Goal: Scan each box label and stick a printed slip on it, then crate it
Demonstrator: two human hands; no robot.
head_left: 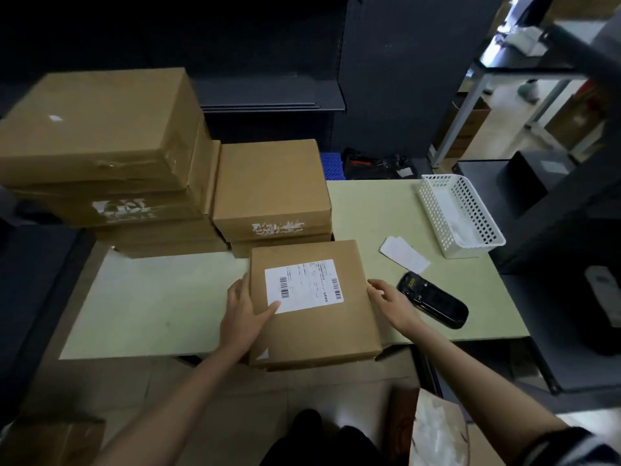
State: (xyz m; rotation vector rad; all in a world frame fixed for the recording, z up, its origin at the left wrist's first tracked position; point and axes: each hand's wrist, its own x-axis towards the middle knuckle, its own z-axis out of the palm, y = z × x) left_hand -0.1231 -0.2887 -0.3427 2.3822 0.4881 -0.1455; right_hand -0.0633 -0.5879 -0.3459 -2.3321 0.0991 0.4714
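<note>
A flat brown box [322, 331] lies at the table's front edge, its white barcode label [304, 285] facing up. My left hand [243, 314] grips the box's left side, thumb lying across the top near the label's corner. My right hand [389, 302] rests against the box's right side with fingers loosely bent. A black handheld scanner [433, 304] lies on the table just right of my right hand. Small white printed slips [405, 254] lie beyond the scanner.
Two stacks of brown boxes stand at the back of the pale green table [151, 304]: a tall one [104, 146] at left, a lower one [272, 190] at centre. A white perforated basket [460, 213] sits at the back right. A blue crate [331, 166] shows behind the table.
</note>
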